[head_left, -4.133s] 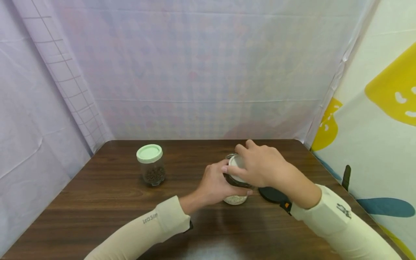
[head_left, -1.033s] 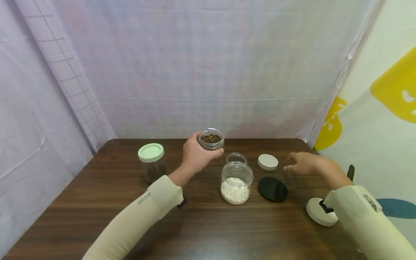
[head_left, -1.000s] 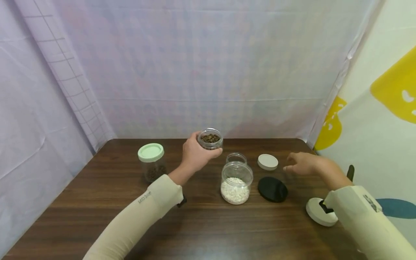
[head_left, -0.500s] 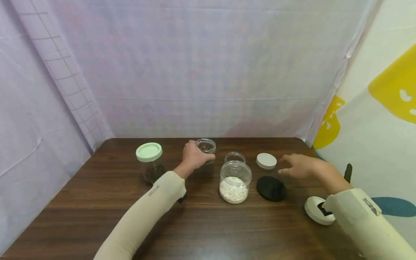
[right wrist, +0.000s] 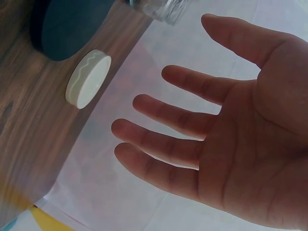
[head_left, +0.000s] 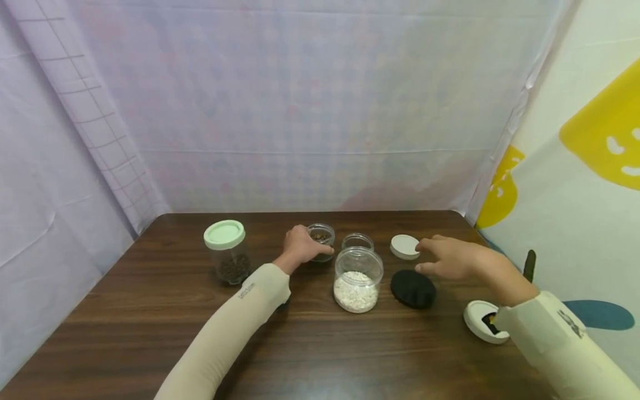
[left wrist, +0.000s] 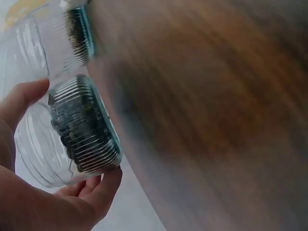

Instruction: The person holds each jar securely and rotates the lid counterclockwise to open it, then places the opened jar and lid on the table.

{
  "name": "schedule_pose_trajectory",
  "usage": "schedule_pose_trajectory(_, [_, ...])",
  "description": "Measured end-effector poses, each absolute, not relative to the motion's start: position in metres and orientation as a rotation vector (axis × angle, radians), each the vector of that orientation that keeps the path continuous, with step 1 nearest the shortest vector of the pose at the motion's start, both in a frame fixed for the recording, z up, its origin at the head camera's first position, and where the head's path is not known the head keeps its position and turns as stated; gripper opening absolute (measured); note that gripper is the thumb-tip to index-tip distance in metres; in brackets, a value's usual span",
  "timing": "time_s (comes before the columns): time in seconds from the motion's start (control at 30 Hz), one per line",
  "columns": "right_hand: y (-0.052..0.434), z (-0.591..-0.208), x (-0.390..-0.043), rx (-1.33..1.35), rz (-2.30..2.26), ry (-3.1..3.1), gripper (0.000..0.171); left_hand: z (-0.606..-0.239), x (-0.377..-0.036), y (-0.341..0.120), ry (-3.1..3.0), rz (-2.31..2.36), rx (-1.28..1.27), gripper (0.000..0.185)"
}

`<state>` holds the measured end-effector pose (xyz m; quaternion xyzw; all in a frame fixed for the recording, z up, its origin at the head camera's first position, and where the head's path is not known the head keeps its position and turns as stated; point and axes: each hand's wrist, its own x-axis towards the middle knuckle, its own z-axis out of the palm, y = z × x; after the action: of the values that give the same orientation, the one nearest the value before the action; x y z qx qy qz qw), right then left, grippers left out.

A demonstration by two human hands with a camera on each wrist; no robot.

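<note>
My left hand (head_left: 301,246) grips a small clear jar (left wrist: 82,125) of brown pieces, thumb and fingers curled round its sides, low over the back of the table. Just right of it in the head view stands another small open jar (head_left: 358,242), partly hidden behind a larger clear jar (head_left: 356,291) of white flakes. My right hand (head_left: 452,258) hovers with fingers spread and holds nothing. Its fingertips overlap the edge of a small white lid (head_left: 404,246) in the head view. Below that lid lies a black lid (head_left: 413,289).
At the left stands a tall jar (head_left: 226,253) with a pale green lid and dark pieces inside. A larger white lid (head_left: 481,320) lies under the right forearm. The brown wooden table (head_left: 320,355) meets a hanging cloth (head_left: 300,111) at its back edge.
Earlier both hands were on the white-lidded jar over the larger jar. The small white lid came off onto the table. Lately the left hand lowered the small jar; the right hand moved left.
</note>
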<state>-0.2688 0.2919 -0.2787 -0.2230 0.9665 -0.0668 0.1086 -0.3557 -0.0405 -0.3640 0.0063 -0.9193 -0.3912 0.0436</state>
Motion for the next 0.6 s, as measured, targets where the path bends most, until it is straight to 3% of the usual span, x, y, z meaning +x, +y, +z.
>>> schedule_pose_trajectory(0.23, [0.285, -0.277, -0.263, -0.661, -0.179, 2.832, 0.063, -0.370, -0.354, -0.042, -2.883, -1.173, -0.022, 0.045])
schedule_pose_trajectory(0.43, [0.282, -0.276, -0.261, -0.694, -0.190, 2.837, 0.060, -0.371, -0.352, -0.038, -2.872, -1.210, -0.021, 0.093])
schedule_pose_trajectory(0.6, [0.279, -0.276, -0.259, -0.696, -0.220, 2.832, 0.057, -0.371, -0.350, -0.037, -2.870, -1.230, -0.011, 0.106])
